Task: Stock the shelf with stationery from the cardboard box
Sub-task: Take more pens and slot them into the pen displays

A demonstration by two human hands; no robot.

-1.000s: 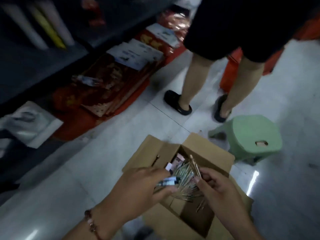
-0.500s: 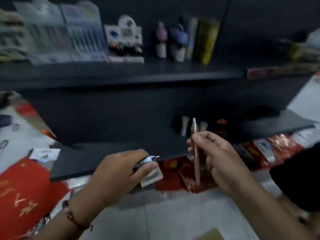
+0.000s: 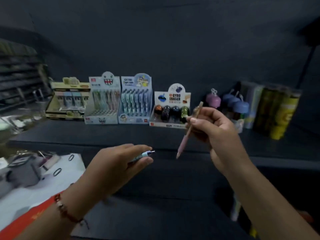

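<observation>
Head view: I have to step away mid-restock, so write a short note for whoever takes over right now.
Left hand: grips a blue-tipped pen, low in front of the shelf.
Right hand: pinches a pink pen, tip down, in front of the Gyro Eraser box.
The monster-face pen display and the cartoon pen display stand on the shelf, partly filled.
Done: two pens in hand.
Left: slot both, probably into these displays. The cardboard box is out of view.
</observation>
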